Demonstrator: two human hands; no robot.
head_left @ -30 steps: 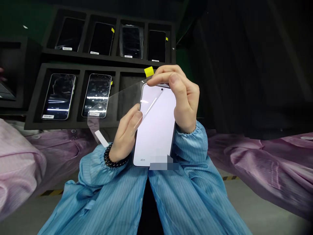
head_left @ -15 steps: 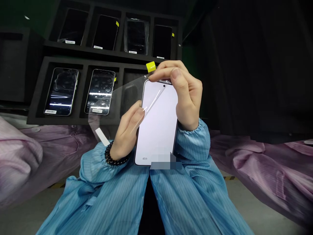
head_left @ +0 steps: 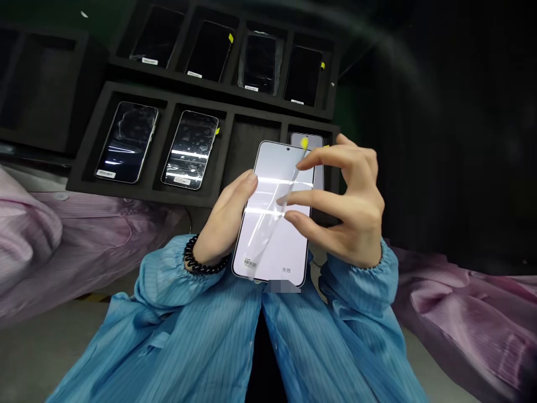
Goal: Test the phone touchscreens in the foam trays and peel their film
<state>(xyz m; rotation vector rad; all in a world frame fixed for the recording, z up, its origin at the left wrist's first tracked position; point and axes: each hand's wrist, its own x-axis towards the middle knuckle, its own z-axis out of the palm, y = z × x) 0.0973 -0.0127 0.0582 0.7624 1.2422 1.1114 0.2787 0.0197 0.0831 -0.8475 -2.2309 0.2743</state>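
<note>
My left hand [head_left: 226,215] grips the left edge of a pale lilac-lit smartphone [head_left: 272,210], with a bead bracelet [head_left: 202,258] on its wrist. A clear film [head_left: 268,240] lies slantwise across the screen, and its yellow tab [head_left: 304,144] sits near the phone's top edge. My right hand [head_left: 346,198] spreads its fingers over the upper right of the screen, touching the film. Behind the phone's top right corner stands a second lit phone [head_left: 312,162], mostly hidden. A small barcode label [head_left: 250,263] shows at the screen's lower left.
A black foam rack [head_left: 201,193] holds several dark-screened phones [head_left: 128,143] in rows of slots. Pink-sleeved arms of co-workers [head_left: 54,246] lie at both sides, and blue striped sleeves [head_left: 168,341] fill the bottom. Grey floor [head_left: 42,341] shows at lower left.
My right hand has moved from the phone's top edge onto the screen, and the yellow tab has shifted onto the phone. The on-screen text differs, and a second phone now shows behind. The view has turned.
</note>
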